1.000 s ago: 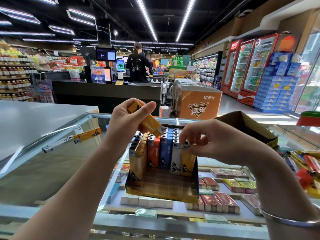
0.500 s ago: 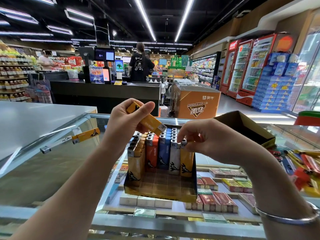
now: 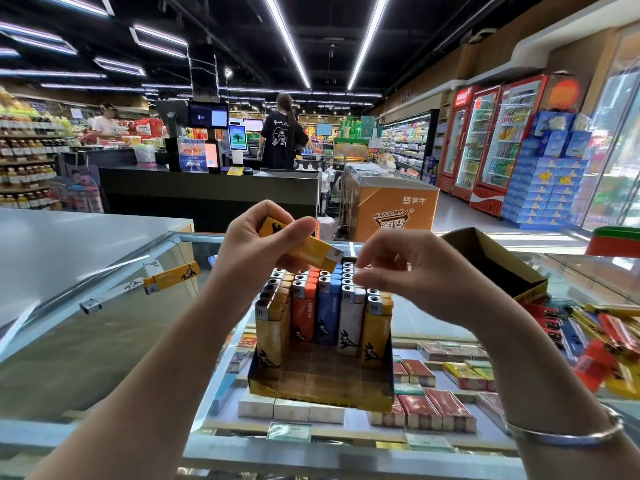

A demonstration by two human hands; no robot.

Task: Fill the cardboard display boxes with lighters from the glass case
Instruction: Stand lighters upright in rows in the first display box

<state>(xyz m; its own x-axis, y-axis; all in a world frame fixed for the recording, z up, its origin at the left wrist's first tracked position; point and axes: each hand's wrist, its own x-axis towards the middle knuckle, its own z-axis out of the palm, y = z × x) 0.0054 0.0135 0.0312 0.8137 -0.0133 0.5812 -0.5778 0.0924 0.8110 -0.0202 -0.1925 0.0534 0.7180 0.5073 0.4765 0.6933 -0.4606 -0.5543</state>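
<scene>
Your left hand (image 3: pixel 258 244) grips a yellow lighter (image 3: pixel 304 249), tilted, just above the display box (image 3: pixel 322 393). Your right hand (image 3: pixel 412 271) sits right beside it with fingers loosely curled over the top of the standing lighters (image 3: pixel 325 306), holding nothing I can see. The box rests on the glass case (image 3: pixel 104 341) below both hands; more loose lighters (image 3: pixel 602 337) lie right of your right wrist.

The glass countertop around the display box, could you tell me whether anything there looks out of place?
Yes. Two loose lighters, a yellow lighter and a white lighter, lie flat on the glass to the left, away from the display box. More loose lighters sit in a jumbled pile at the right edge.
</scene>
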